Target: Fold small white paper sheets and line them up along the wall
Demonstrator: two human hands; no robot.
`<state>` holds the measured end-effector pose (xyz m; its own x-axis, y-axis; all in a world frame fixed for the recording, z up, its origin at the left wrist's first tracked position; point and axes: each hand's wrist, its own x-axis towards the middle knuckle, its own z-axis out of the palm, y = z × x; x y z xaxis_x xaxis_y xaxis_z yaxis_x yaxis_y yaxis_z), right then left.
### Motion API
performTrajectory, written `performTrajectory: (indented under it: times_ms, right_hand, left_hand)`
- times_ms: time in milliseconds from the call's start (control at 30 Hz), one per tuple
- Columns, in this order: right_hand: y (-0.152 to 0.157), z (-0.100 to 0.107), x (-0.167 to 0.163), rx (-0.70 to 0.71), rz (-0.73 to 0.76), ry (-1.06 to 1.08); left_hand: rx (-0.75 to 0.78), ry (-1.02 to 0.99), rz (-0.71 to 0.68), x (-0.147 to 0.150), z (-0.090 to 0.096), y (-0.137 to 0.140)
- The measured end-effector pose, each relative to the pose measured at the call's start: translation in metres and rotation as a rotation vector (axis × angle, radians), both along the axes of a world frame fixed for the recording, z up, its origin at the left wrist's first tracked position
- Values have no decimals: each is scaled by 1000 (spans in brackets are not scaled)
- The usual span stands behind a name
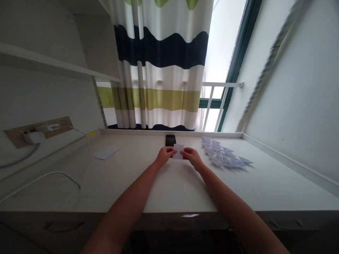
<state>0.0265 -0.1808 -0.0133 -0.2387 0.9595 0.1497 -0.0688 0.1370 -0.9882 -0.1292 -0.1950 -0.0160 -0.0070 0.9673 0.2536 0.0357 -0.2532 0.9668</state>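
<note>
A small white piece of paper (178, 151) is held up just above the desk, between my two hands. My left hand (165, 155) pinches its left edge, fingers closed. On the opposite edge my right hand (192, 156) grips it the same way, thumb in front. Right behind the paper lies a black phone (170, 139), partly covered by the paper and my left hand. To the right of my right hand, many folded white paper triangles (224, 153) are spread in overlapping rows. A flat stack of white paper (106, 152) rests on the left.
White cables (88, 148) run from a wall socket (38, 131) over the left part of the desk (127, 190). A raised rim borders the desk at the back and right. A striped curtain (164, 74) hangs behind it, and a shelf (58, 65) juts out upper left.
</note>
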Motion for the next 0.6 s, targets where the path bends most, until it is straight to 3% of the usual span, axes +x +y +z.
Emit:
performTrajectory:
  times_ms: [600]
  right_hand:
    - [4, -1, 1, -39, -2, 41]
  left_hand:
    - [4, -1, 7, -2, 1, 1]
